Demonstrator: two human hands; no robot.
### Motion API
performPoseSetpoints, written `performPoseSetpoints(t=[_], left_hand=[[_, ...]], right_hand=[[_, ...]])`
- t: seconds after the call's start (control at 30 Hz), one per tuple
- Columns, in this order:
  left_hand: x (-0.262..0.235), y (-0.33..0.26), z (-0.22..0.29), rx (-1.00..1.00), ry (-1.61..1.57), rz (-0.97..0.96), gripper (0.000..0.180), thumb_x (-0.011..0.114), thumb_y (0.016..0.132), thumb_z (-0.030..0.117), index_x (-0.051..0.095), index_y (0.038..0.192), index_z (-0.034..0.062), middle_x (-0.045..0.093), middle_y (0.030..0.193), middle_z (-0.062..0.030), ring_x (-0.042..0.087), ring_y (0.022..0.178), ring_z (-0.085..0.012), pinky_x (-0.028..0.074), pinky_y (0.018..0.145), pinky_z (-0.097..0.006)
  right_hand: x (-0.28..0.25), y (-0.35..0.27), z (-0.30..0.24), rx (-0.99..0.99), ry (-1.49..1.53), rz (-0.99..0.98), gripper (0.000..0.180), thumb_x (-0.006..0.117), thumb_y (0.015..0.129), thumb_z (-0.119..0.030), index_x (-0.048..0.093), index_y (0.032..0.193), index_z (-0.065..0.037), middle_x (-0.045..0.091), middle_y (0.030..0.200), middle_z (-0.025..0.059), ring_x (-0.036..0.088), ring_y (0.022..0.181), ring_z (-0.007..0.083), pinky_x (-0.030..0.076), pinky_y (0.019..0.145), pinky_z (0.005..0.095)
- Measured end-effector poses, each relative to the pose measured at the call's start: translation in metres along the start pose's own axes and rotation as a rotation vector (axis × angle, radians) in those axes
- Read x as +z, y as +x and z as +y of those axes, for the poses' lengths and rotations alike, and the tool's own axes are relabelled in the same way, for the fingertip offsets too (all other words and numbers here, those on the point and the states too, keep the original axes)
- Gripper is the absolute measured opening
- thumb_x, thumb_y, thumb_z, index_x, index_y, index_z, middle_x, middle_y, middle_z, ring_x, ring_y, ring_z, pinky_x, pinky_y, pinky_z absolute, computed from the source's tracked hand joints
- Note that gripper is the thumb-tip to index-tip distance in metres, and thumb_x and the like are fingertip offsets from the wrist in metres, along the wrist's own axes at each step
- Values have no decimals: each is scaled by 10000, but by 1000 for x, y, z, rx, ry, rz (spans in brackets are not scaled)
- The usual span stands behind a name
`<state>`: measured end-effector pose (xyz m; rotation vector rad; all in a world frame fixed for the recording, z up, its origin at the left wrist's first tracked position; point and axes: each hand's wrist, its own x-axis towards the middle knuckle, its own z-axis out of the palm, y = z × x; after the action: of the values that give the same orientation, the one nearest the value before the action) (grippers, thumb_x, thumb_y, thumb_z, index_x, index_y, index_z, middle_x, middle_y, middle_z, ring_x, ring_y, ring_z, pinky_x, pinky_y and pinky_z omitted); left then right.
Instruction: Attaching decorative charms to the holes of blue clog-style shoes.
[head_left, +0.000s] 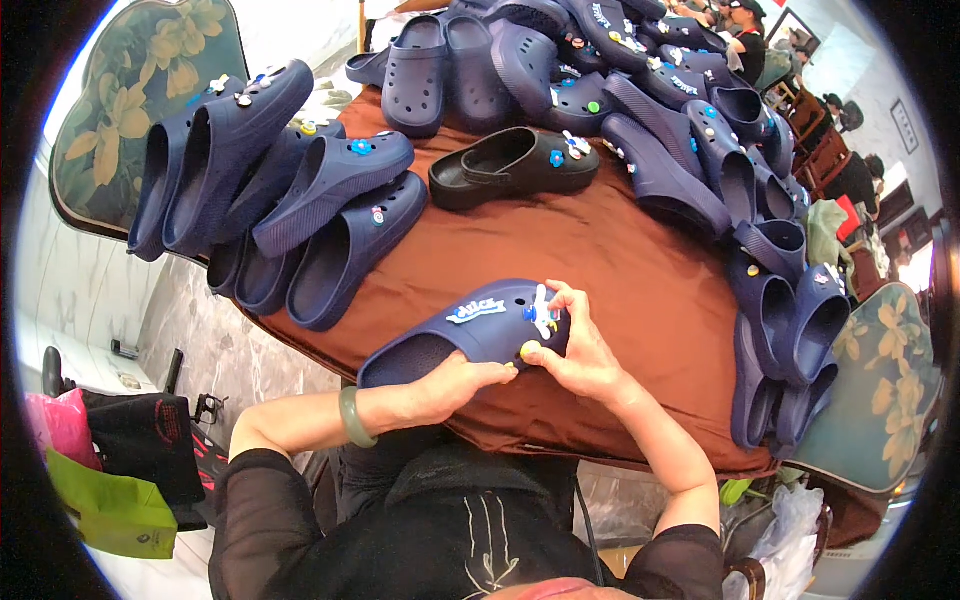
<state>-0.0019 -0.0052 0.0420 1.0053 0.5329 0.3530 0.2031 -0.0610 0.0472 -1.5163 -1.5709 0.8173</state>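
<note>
Holding: left hand (455,382) steadies the navy clog (470,335) at the near edge of the bench (620,270), fingers curled against its side.
Pressing: right hand (580,355) grips the clog's toe, fingers closed around a yellow charm (529,349) at a hole.
Risk: I judge the small charm could slip from the fingertips and roll off the brown cloth, since the clog overhangs the edge.
Label: a white, banner-shaped badge (476,312) sits across the clog's strap.
Beyond: one black clog (510,165) lies mid-bench.
Far: piles of navy clogs (280,180) line the left and back, dotted with coloured charms.
Floor: a green bag (115,510) and a pink bag (60,425) stand at the left.
</note>
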Motion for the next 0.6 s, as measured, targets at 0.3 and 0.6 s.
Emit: performPoseSetpoints(t=[0.3,0.6], left_hand=[[-10,8,-5,-23,-25,35,275,615,832,85,596,1105,56,611,1016,-3,546,941,-104,427,856,-269],[-18,18,-3,-88,-66,32,148,631,837,100,669,949,11,666,934,-41,608,879,-129,454,869,-295]], right_hand=[[36,-16,9,-253,-254,253,330,695,770,-47,539,1055,-103,335,1374,220,332,1244,385,307,1020,471],[7,-13,-4,-376,-559,263,304,777,685,-194,681,950,-78,556,1023,109,502,992,295,427,837,408]])
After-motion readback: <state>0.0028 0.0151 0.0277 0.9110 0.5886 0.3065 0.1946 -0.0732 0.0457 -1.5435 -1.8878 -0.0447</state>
